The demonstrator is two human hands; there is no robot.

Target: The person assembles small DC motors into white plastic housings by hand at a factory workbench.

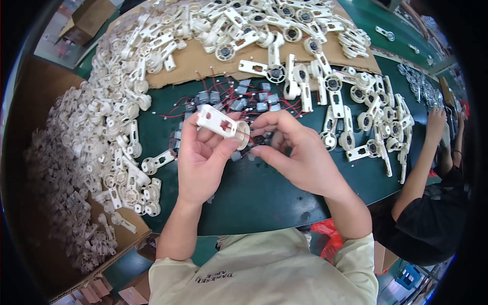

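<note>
My left hand (204, 160) grips a white plastic housing (216, 121), a long slotted body with a round end, tilted up toward the far left. Thin red wires cross its round end. Close by on the right, my right hand (302, 155) pinches a small dark round part (259, 140), which looks like a little motor; its edges are partly hidden by fingers. Both hands are over the green table, just in front of a pile of small grey and black motors (239, 104) with red wires.
White housings heap up at left, spilling from a large cardboard box (38, 84). More lie on a cardboard sheet (190, 68) at the back. Several housings with black centres (372, 148) stand to the right on the green table (244, 195). A co-worker's arm (424, 152) is at far right.
</note>
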